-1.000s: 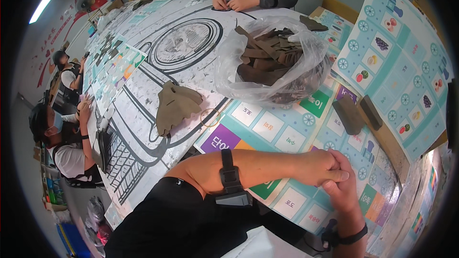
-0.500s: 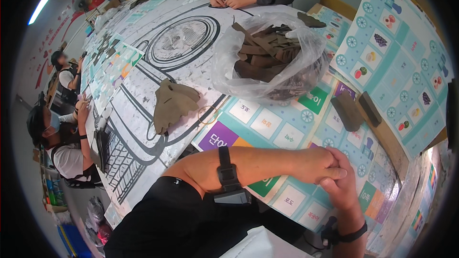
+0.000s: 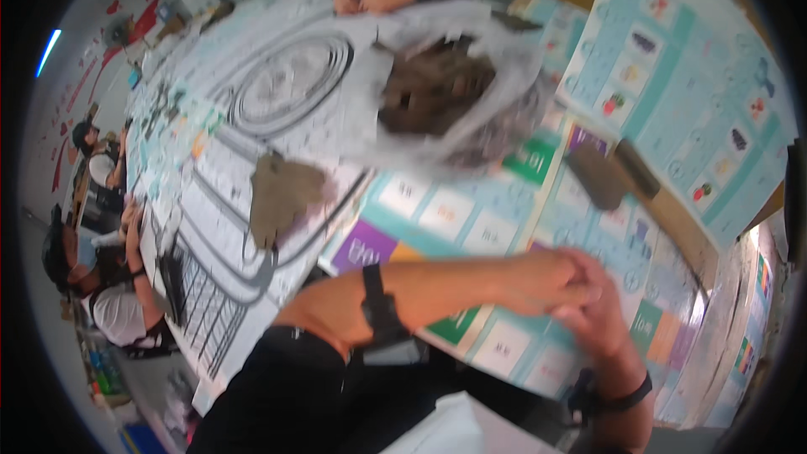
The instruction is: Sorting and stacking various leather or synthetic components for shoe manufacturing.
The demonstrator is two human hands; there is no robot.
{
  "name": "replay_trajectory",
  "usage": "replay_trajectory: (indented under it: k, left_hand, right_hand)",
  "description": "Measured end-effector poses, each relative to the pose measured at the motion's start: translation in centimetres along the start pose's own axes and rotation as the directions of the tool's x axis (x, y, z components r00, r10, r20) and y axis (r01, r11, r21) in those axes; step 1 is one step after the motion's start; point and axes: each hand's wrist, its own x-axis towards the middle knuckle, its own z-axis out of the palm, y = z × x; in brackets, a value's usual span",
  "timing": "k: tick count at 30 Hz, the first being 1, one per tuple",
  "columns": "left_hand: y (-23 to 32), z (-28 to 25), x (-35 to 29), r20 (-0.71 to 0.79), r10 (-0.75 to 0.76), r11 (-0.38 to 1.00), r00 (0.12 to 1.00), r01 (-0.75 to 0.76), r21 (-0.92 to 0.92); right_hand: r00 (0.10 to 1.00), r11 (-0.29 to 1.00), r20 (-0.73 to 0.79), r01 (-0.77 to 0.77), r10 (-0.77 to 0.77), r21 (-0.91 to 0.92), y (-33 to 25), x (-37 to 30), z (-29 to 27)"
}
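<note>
My left hand (image 3: 542, 281) and my right hand (image 3: 595, 319) are clasped together above the printed sheets, fingers closed round each other. Anything between the palms is hidden. Beyond my left forearm lies a small heap of flat olive-brown pieces (image 3: 284, 195), like cut cloth. A clear plastic bag (image 3: 513, 76) stands farther off, full of dark brown strips (image 3: 437, 88). Nearer my right hand, two brown pieces (image 3: 598, 176) rest by a wooden edge. The sheets (image 3: 445, 214) under my hands are teal, with white squares and purple, orange and green blocks.
A large teal picture sheet (image 3: 672, 92) stands upright at the right. Another person's hands (image 3: 376, 0) rest at the far table edge. Two people (image 3: 118, 286) sit along the left side. More sheets and brown pieces (image 3: 172, 109) lie at the far left.
The whole view has shifted and blurred, with the bag and heap now farther left in the picture. My hands stay clasped in nearly the same place.
</note>
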Motion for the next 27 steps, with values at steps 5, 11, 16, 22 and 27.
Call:
replay_trajectory:
  k: [5, 11, 16, 22, 27]
  left_hand:
    - [2.7, -1.8, -0.4, 0.112, -0.402, 0.815, 0.909, 0.411, -0.409]
    - [2.4, -2.1, 0.0, 0.125, -0.337, 0.868, 0.933, 0.359, -0.342]
    - [2.4, -1.7, -0.5, 0.08, -0.384, 0.801, 0.92, 0.375, -0.467]
    - [2.4, -1.6, -0.3, 0.07, -0.34, 0.84, 0.938, 0.336, -0.426]
    - [2.1, -1.3, -0.5, 0.074, -0.326, 0.831, 0.942, 0.323, -0.452]
  right_hand:
    - [0.98, 0.942, 0.032, -0.199, 0.198, 0.269, -1.5, 0.1, 0.8]
    - [0.984, 0.945, 0.004, -0.17, 0.176, 0.281, -1.8, 0.0, 0.7]
    - [0.978, 0.93, 0.017, -0.204, 0.209, 0.307, -1.4, 0.2, 1.0]
    - [0.984, 0.949, -0.013, -0.166, 0.176, 0.267, -1.1, -0.1, 0.8]
    - [0.985, 0.957, -0.009, -0.165, 0.172, 0.24, -0.3, -0.3, 1.2]
